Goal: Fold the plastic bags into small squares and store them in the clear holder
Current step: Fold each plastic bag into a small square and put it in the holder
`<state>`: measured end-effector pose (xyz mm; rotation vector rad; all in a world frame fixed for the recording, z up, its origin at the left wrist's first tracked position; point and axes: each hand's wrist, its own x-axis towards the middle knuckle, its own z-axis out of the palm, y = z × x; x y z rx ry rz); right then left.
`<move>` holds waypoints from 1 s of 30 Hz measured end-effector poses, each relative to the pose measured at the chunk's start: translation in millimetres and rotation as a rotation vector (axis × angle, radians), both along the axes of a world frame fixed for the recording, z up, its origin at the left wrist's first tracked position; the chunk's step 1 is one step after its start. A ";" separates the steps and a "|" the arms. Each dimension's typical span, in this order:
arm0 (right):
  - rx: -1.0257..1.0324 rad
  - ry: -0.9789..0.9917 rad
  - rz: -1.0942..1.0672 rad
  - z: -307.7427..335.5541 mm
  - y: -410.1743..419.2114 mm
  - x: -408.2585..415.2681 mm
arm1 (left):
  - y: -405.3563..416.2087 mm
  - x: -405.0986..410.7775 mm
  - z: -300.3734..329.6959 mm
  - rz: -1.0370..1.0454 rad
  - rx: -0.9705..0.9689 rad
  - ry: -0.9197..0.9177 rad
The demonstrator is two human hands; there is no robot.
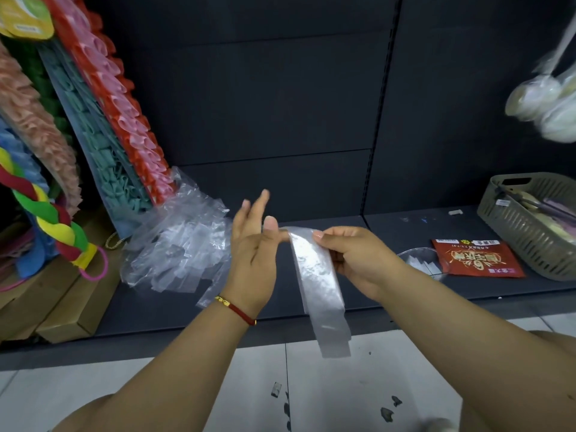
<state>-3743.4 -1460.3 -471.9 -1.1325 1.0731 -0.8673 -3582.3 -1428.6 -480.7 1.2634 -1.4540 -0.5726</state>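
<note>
The dark shelf bears a heap of bags at 9 o'clock (all loose). At centre the right hand pinches a folded strip; the left hand, fingers straight, thumbs its top end.

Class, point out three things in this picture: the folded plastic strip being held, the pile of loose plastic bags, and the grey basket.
folded plastic strip (318, 275), head view, middle of strip
pile of loose plastic bags (177, 244), head view, centre of heap
grey basket (517, 241), head view, slatted front wall
</note>
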 end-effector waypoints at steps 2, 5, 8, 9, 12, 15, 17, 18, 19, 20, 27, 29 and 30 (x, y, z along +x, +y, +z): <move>0.031 -0.039 0.032 4.3 -1.2 -3.3 | -3.0 5.2 -4.2 -0.067 -0.111 -0.118; 0.048 -0.076 0.033 6.5 -3.8 -5.6 | 0.0 4.6 -2.3 -0.210 -0.023 0.004; 0.027 -0.058 0.023 4.6 -5.7 -7.7 | -0.7 0.7 -3.1 -0.282 0.177 0.275; 0.007 -0.031 0.023 3.4 -6.2 -8.4 | -2.2 -0.5 -3.0 -0.287 0.241 0.369; -0.034 0.024 0.019 -0.3 -6.9 -9.2 | -3.5 -5.6 1.5 -0.313 0.363 0.649; -0.019 0.039 -0.001 -2.9 -8.2 -8.0 | 0.1 -10.1 5.0 -0.301 0.395 0.789; -0.016 0.043 -0.010 -5.0 -9.0 -5.9 | 1.1 -12.0 5.1 -0.266 0.393 0.850; -0.018 0.040 -0.011 -5.8 -8.8 -4.9 | 1.3 -13.0 5.6 -0.250 0.382 0.876; -0.021 0.035 -0.012 -6.7 -8.7 -3.6 | 1.6 -14.2 5.8 -0.234 0.370 0.895; -0.024 0.030 -0.014 -7.5 -8.3 -2.5 | 1.8 -15.3 5.4 -0.218 0.361 0.914; -0.039 -0.006 -0.006 -9.2 -3.9 3.9 | 1.4 -17.3 -4.1 -0.181 0.328 0.802; -0.061 -0.002 -0.007 -9.7 -3.1 4.9 | 1.3 -17.6 -4.4 -0.179 0.306 0.772; -0.079 0.002 -0.013 -9.8 -3.2 5.2 | 0.9 -18.0 -4.1 -0.176 0.296 0.765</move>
